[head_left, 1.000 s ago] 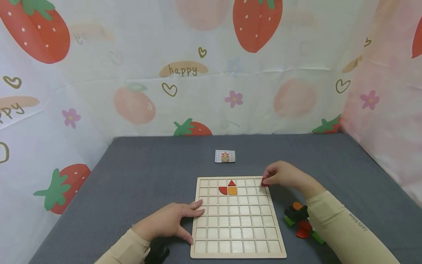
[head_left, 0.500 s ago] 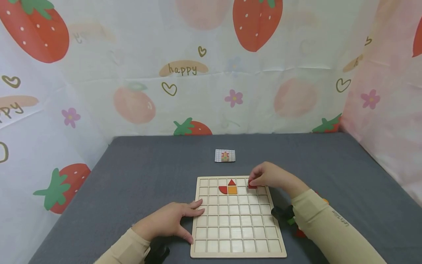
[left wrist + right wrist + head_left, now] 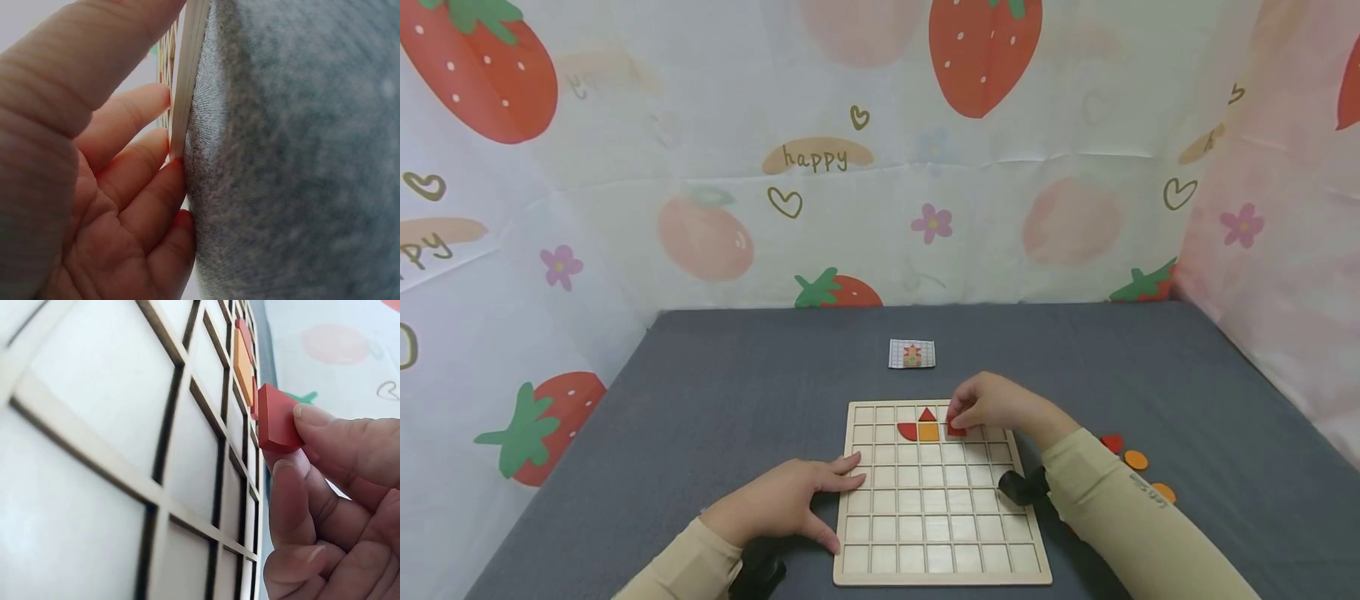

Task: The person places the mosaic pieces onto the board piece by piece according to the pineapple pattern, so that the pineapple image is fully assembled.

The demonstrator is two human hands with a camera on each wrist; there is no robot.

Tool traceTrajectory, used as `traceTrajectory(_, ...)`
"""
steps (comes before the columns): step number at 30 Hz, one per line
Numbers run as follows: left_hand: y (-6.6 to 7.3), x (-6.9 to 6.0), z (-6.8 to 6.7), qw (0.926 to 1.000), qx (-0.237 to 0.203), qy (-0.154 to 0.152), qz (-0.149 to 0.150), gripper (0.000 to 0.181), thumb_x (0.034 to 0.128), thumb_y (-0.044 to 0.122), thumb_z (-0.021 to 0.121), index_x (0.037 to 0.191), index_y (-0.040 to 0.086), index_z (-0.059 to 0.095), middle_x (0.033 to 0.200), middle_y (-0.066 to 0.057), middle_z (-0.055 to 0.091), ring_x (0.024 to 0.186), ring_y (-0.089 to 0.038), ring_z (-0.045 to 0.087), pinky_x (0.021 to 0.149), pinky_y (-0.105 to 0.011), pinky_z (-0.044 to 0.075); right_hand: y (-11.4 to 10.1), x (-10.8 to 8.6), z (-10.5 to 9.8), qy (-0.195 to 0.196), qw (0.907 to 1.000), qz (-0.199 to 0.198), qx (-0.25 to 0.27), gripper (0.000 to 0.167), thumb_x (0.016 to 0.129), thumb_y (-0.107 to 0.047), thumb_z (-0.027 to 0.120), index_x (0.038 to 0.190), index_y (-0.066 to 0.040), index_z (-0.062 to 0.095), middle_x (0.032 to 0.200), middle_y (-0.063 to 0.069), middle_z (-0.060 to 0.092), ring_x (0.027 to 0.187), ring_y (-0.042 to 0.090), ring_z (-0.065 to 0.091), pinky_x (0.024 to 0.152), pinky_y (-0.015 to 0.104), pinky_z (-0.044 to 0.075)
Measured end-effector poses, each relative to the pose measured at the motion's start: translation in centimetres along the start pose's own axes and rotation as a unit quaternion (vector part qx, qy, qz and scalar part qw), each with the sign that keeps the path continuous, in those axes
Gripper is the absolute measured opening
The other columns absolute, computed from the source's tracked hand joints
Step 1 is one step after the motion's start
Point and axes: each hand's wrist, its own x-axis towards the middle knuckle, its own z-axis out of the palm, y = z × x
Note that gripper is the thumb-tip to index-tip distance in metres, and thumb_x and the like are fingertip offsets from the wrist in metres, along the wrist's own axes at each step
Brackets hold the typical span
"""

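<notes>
A wooden grid board [image 3: 934, 528] lies on the grey cloth. Near its top sit a red triangle [image 3: 927, 414], an orange square [image 3: 928, 432] and, left of the square, a red quarter-round piece [image 3: 907, 432]. My right hand [image 3: 1000, 408] pinches another red piece [image 3: 956, 431] over the second row, just right of the square; in the right wrist view this red piece [image 3: 279, 419] is between thumb and fingers, one edge curved. My left hand [image 3: 790, 504] rests at the board's left edge with fingers spread, and in the left wrist view its fingers [image 3: 153, 206] touch the board's side [image 3: 187, 75].
A small printed card [image 3: 912, 354] lies beyond the board. Right of the board, partly behind the right sleeve, are a red piece [image 3: 1112, 442] and orange round pieces [image 3: 1136, 460]. A black wrist device [image 3: 1018, 487] hangs over the board's right side.
My right hand has moved left from the board's top right corner, carrying the red piece towards the orange square. The left hand has stayed in place.
</notes>
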Motion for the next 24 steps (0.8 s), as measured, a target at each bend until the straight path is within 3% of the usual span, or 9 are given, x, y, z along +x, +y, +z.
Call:
traceTrajectory(8, 0.12, -0.08, -0.20, 1.0000, 0.000, 0.004, 0.003, 0.085, 0.0603, 0.053, 0.074, 0.134, 0.021, 0.047, 0.145, 0.002, 0.034, 0.128, -0.015, 0.039, 0.100, -0.035, 0.036, -0.01, 0.60, 0.47, 0.013, 0.9998, 0.008, -0.009, 0.009, 0.082, -0.007, 0.066, 0.087, -0.013, 0.070, 0.072, 0.001, 0.062, 0.068, 0.015, 0.053, 0.063, 0.027, 0.045)
traceTrajectory(18, 0.09, -0.05, -0.17, 1.0000, 0.004, 0.005, 0.005, 0.085, 0.0602, 0.052, 0.075, 0.134, 0.021, 0.047, 0.145, 0.001, 0.035, 0.127, -0.016, 0.039, 0.100, -0.035, 0.036, 0.00, 0.65, 0.90, 0.007, 0.9976, 0.029, 0.062, 0.009, 0.085, -0.004, 0.061, 0.078, -0.005, 0.067, 0.074, 0.003, 0.067, 0.067, 0.017, 0.062, 0.062, 0.030, 0.051)
traceTrajectory(24, -0.08, 0.05, 0.00, 0.9999, 0.006, 0.006, 0.006, 0.085, 0.0602, 0.053, 0.075, 0.134, 0.021, 0.047, 0.144, 0.001, 0.035, 0.127, -0.015, 0.039, 0.100, -0.034, 0.036, 0.13, 0.64, 0.90, 0.020, 0.9980, 0.031, 0.051, 0.010, 0.085, -0.008, 0.063, 0.077, -0.007, 0.069, 0.073, 0.003, 0.066, 0.064, 0.016, 0.057, 0.059, 0.029, 0.048)
